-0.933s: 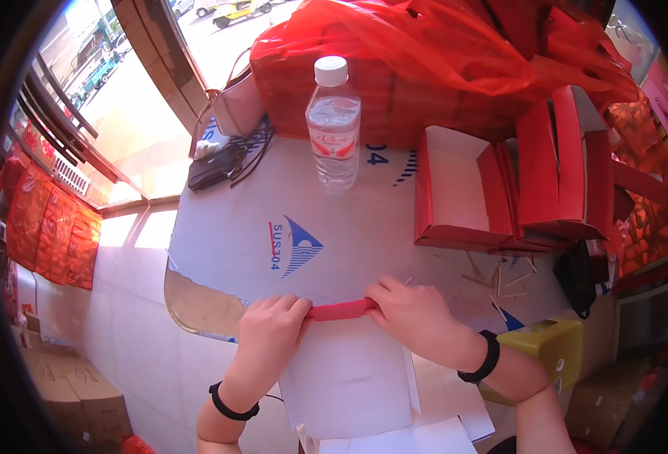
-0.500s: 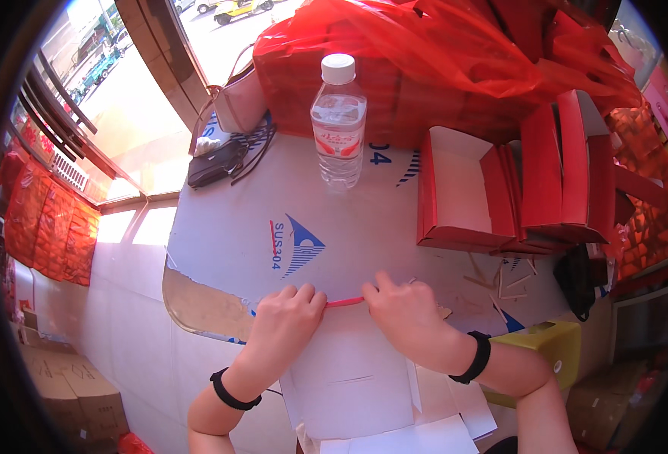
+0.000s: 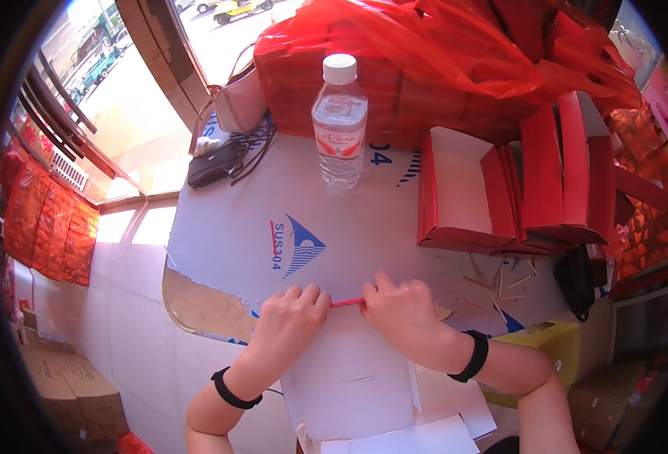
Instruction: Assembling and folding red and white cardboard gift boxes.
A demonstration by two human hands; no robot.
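Observation:
A flat cardboard box blank (image 3: pixel 353 378), white on its inner face, lies at the near table edge and reaches down toward me. Its far edge shows a thin red strip (image 3: pixel 348 303) between my two hands. My left hand (image 3: pixel 290 321) is closed on that edge at the left, fingers curled over it. At the right, my right hand (image 3: pixel 402 310) pinches the same edge, its fingers bent. Thumbs and the parts of the edge beneath my fingers are hidden. Both wrists wear black bands.
Ahead stands a clear water bottle (image 3: pixel 340 129) with a white cap. Red open boxes (image 3: pixel 466 193) are at the right, before a large red plastic bag (image 3: pixel 425 68). A black pouch (image 3: pixel 219 163) lies far left; thin sticks (image 3: pixel 500 284) lie right. A yellow stool (image 3: pixel 549 348) stands below.
The red strip between my hands looks narrower than before, as the far edge has turned slightly. My left hand has shifted a little to the right.

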